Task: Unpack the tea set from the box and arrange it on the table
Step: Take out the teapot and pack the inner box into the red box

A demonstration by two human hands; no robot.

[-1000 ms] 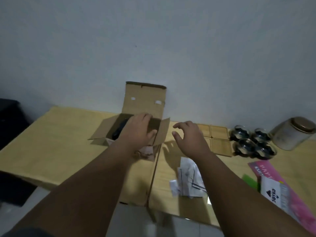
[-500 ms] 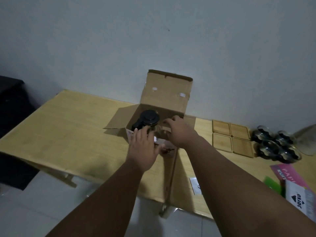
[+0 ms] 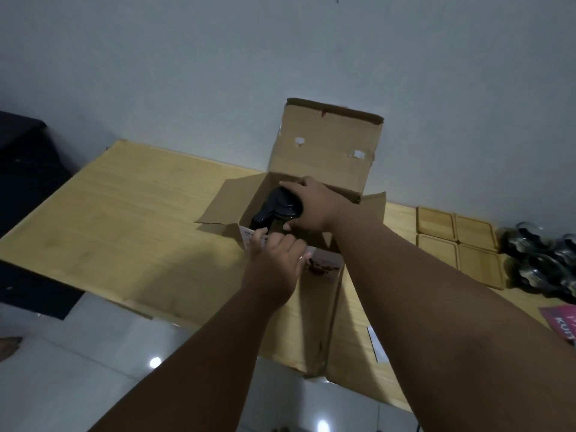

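The only writing we can make out sits on a pink packet (image 3: 561,322) at the right edge of the worktop (image 3: 140,213): large pale letters beginning "KU", the rest cut off by the frame. The near wall of the cardboard box (image 3: 327,151) carries a white label (image 3: 324,269) with a brownish picture and small print on it, too small for us to read.

The box stands open near the back of the worktop. Its rear flap is upright against the wall and its side flaps are folded outward. Inside it we see a teapot (image 3: 274,205) with a black lid, not yet out of the box; its body is mostly hidden by the cardboard and the fingers.

The right hand (image 3: 314,210) reaches into the box from the right and clasps the top of the teapot, fingers over the far side of the lid and thumb on the near side. The left hand (image 3: 276,263) grips the near wall of the box, fingers curled over its top edge just beside the teapot.

To the right of the box, four square wooden coasters (image 3: 456,241) lie flat in a two-by-two block. Just beside them stands a cluster of glass cups (image 3: 542,263); we cannot tell what, if anything, they hold.
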